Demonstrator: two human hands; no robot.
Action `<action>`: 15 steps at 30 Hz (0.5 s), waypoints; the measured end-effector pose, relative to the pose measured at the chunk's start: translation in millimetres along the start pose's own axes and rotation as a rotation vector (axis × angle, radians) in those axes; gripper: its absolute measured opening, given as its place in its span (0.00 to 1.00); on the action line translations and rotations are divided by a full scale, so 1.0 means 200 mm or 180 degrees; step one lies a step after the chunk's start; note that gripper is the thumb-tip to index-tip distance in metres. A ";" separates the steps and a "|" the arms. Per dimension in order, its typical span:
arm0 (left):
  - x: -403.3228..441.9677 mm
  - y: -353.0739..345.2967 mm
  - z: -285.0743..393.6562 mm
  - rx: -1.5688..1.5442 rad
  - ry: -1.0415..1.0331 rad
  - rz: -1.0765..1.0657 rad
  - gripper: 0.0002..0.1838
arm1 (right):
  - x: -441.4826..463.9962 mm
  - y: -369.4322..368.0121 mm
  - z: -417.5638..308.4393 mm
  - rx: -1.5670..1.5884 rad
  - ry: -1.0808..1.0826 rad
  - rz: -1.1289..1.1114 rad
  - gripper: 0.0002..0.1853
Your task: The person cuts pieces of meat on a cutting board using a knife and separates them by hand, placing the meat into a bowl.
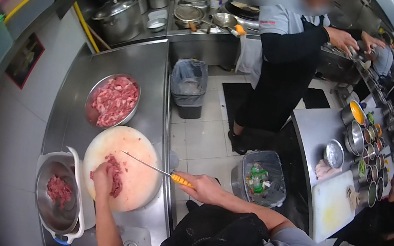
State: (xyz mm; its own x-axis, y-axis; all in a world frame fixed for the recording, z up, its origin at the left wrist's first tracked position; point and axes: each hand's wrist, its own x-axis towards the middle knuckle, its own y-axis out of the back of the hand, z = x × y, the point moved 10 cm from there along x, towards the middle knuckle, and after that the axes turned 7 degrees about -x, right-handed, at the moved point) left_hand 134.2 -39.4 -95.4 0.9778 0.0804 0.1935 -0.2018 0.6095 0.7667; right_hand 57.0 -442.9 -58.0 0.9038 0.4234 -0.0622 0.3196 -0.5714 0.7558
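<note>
My right hand [205,189] grips a knife by its yellow handle [182,181]; the thin blade [145,163] points left over a round white cutting board [139,185]. On the board lies a small heap of sliced raw red meat [116,178], with scraps around it. Bent down onto the heap's left side, my left hand [103,179] has its fingers closed at the meat; the fingertips are partly hidden. More meat pieces [59,191] lie in a metal bowl [53,218] left of the board. A larger metal bowl [89,102] of raw meat [115,100] stands beyond the board.
The steel counter [149,70] carries the board and bowls. Lined bins [187,103] stand on the floor to the right, one holding green scraps. Another person [289,50] stands by the stove. A side table [309,124] holds bowls, containers and a rectangular board [329,209].
</note>
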 end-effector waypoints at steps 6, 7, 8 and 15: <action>0.03 0.24 0.00 -0.0922 0.0753 0.0432 0.15 | 0.00 0.03 0.00 0.0169 0.0014 -0.0101 0.29; 0.04 0.28 0.00 -0.0970 0.0760 0.0456 0.16 | 0.01 0.03 -0.01 0.0172 0.0012 -0.0189 0.30; 0.04 0.31 0.01 -0.1021 0.0764 0.0496 0.17 | 0.02 0.03 -0.01 0.0156 0.0007 -0.0185 0.30; -0.01 0.18 0.29 -0.2903 0.1167 0.0406 0.15 | 0.09 0.04 -0.03 0.0199 0.0072 -0.0130 0.30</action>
State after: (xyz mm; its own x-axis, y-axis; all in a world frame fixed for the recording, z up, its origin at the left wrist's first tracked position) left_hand 120.9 -63.6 -32.7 0.9397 0.3330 -0.0777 -0.3368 0.9407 -0.0414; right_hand 74.0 -436.1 -49.0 0.8832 0.4626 -0.0768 0.3739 -0.5959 0.7107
